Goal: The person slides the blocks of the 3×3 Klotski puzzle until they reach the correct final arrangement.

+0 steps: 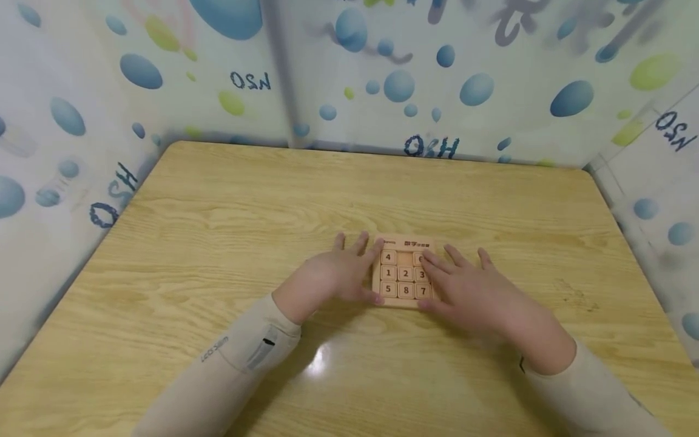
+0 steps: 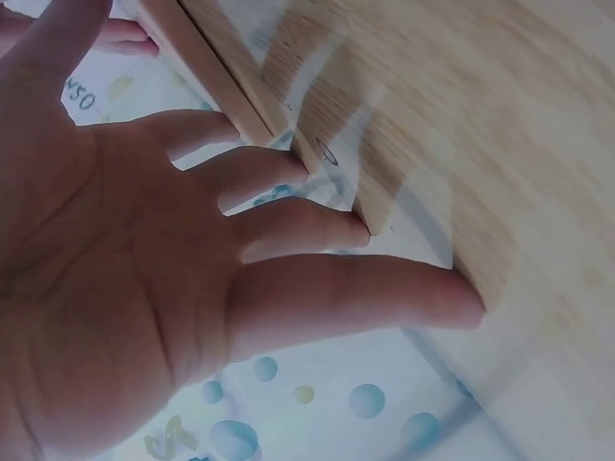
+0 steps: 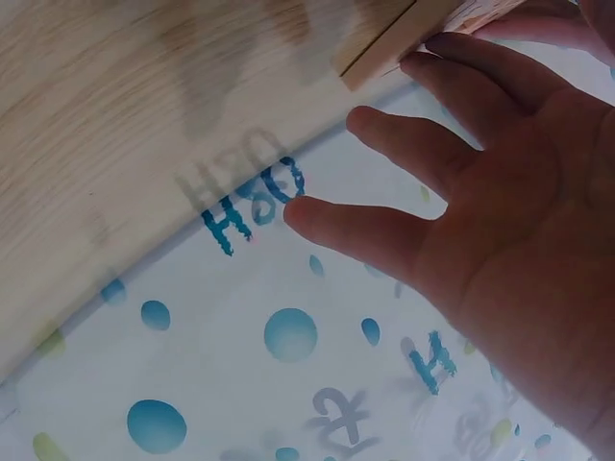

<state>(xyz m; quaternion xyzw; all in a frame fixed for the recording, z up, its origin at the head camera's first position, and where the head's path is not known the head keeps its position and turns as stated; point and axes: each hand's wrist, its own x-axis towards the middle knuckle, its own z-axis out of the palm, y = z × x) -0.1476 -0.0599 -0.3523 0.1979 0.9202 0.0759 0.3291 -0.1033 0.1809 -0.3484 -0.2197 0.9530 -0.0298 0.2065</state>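
Note:
A wooden sliding number puzzle (image 1: 401, 303) lies flat on the table. Its rows read 4, gap, 6; then 1, 2, 3; then 5, 8, 7. Along the puzzle's left side rests my left hand (image 1: 341, 273), index fingertip near the upper left corner and thumb at the lower left one. My right hand (image 1: 475, 294) touches the 6 tile (image 1: 417, 259) with extended fingers, its thumb at the lower right corner. In the left wrist view the fingers (image 2: 356, 298) are spread beside the puzzle's edge (image 2: 207, 72). The right wrist view shows the ring and little fingers held apart from the puzzle.
The wood-grain table (image 1: 218, 200) extends around the puzzle on all sides. Walls (image 1: 349, 73) printed with blue and green drops stand along its back and sides. Long pale sleeves (image 1: 229, 364) cover both forearms.

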